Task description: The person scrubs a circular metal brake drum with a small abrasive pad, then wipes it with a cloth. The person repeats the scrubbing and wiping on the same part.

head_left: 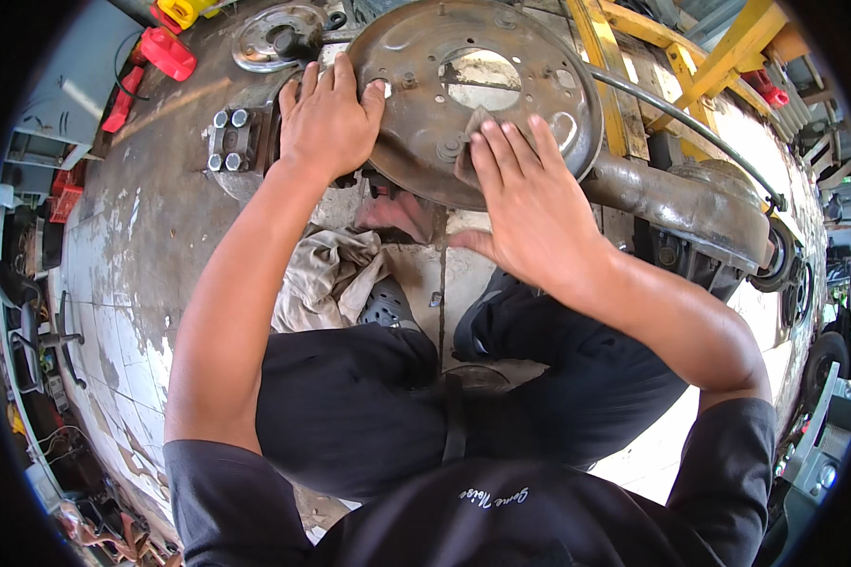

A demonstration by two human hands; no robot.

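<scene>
A round brown metal backing plate (416, 132), with a large centre hole and several small ones, stands in front of me on an axle assembly. Against its left part lies my left hand (329, 118), fingers stretched out and thumb beside a small hole; it holds nothing. My right hand (529, 194) is at the lower right of the plate, holding a small brownish piece of sandpaper (468, 156) flat against the metal under its fingers. The thumb of that hand points away to the left. Part of the sandpaper is hidden beneath the fingers.
A bolted metal block (232, 142) sits left of the plate, and an axle tube (676, 198) runs right. Yellow stands (624, 85) rise behind. A crumpled cloth (326, 274) lies by my left foot. Red tools (165, 55) lie at far left.
</scene>
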